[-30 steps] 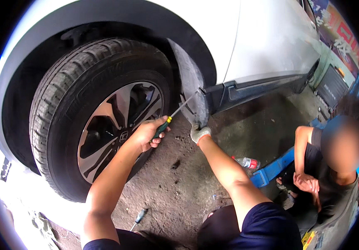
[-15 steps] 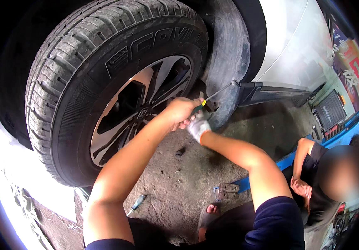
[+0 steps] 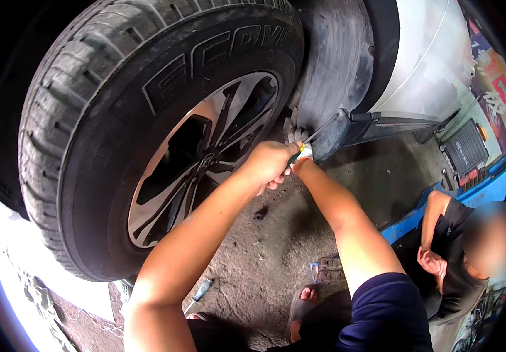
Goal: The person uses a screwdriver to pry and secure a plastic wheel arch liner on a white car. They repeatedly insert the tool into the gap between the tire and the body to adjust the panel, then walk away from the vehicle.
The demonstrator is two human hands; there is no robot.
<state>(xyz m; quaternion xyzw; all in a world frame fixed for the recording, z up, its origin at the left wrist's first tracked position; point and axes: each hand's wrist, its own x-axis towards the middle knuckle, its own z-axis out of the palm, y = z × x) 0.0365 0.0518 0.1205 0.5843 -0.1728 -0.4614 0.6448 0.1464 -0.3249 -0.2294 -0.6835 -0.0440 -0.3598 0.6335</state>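
My left hand [image 3: 269,165], bare, is closed round the dark green and yellow handle of a screwdriver [image 3: 322,127]. Its thin metal shaft points up and right, and the tip meets the lower edge of the grey wheel-arch liner [image 3: 332,64], close to the black side sill [image 3: 376,128]. Just behind the handle is my right hand [image 3: 297,136] in a white and grey work glove. Its fingers reach up along the liner's lower end and look stretched out; part of the palm is hidden by the screwdriver and my left hand.
A large black tyre [image 3: 97,176] on an alloy wheel [image 3: 206,158] fills the left. Another screwdriver [image 3: 200,291] and a small dark part [image 3: 260,215] lie on the rough floor. A seated person [image 3: 440,252] is at the right, near a blue rail [image 3: 405,223] and a black case [image 3: 466,149].
My right hand has moved up and away from below the handle to the liner, its gloved fingers now showing. The screwdriver stays in my left hand, its tip still at the liner edge.
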